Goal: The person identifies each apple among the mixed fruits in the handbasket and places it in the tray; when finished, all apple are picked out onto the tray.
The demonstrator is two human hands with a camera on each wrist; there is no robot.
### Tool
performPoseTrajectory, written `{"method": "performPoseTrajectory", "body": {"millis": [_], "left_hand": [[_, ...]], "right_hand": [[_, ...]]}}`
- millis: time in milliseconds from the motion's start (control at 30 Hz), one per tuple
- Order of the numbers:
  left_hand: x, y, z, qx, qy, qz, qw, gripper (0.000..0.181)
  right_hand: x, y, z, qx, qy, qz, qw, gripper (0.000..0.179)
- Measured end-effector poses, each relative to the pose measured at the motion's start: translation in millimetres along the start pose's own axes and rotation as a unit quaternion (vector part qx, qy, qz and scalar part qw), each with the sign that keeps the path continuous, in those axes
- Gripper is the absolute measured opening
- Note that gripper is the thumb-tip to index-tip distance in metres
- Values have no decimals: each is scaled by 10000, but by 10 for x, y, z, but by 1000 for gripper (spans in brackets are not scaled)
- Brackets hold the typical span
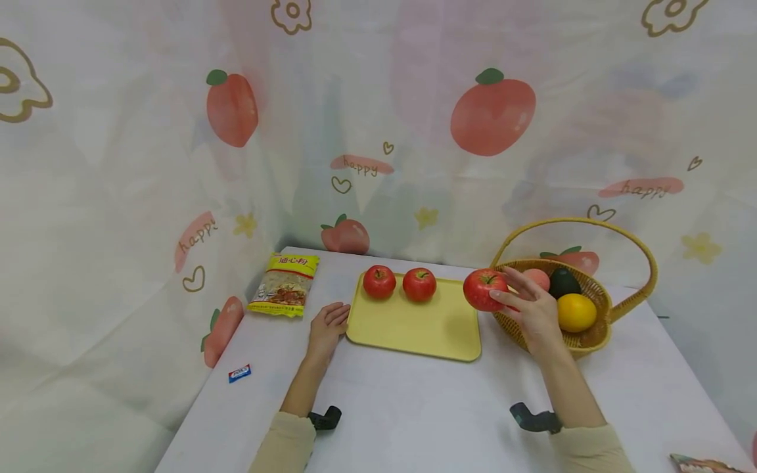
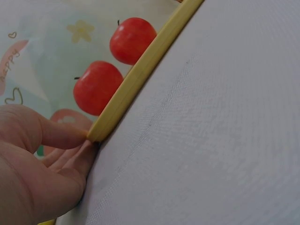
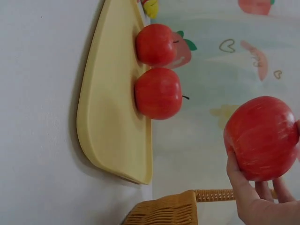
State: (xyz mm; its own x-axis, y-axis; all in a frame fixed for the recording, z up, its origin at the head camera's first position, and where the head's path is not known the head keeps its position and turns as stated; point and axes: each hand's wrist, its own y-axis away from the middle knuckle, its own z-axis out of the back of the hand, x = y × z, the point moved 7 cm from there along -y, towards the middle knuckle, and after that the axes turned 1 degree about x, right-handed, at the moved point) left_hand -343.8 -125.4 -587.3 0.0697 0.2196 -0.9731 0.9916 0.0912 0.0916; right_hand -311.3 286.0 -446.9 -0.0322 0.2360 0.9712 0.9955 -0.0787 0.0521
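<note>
My right hand [image 1: 535, 315] grips a red apple [image 1: 485, 290] by thumb and fingers, held up between the tray's right end and the basket. In the right wrist view, the held apple [image 3: 261, 138] is seen close, raised off the table. A pale yellow tray [image 1: 408, 328] lies on the table with two red apples, the left one [image 1: 379, 282] and the right one [image 1: 419, 285], near its back edge. At the tray's left edge is my left hand [image 1: 325, 330]. The left wrist view shows its thumb and fingers pinching the tray's corner [image 2: 99, 132].
A wicker basket [image 1: 603, 338] with a tall handle stands at right, holding a yellow fruit [image 1: 576, 313], a dark green one [image 1: 564, 282] and a pinkish one [image 1: 537, 278]. A yellow food packet [image 1: 284, 286] lies back left. A small blue-and-red packet [image 1: 239, 373] lies near the left edge.
</note>
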Motion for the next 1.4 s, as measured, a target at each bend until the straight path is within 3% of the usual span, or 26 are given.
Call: {"method": "performPoseTrajectory", "body": {"millis": [400,1133,1400], "left_hand": [[-5,10,-3,-27,-18,-7,10000,52],[22,-30,5,-85,-44,25,10000,53],[7,-16,1,-6,-62,-168,9998,52]], "right_hand": [[-102,-59,-220,232,-355,-94,9991,71],[-315,-160,-572,397,-325,-199,9985,73],[-388,-186,-727,598,-259,-191,9977,69]]}}
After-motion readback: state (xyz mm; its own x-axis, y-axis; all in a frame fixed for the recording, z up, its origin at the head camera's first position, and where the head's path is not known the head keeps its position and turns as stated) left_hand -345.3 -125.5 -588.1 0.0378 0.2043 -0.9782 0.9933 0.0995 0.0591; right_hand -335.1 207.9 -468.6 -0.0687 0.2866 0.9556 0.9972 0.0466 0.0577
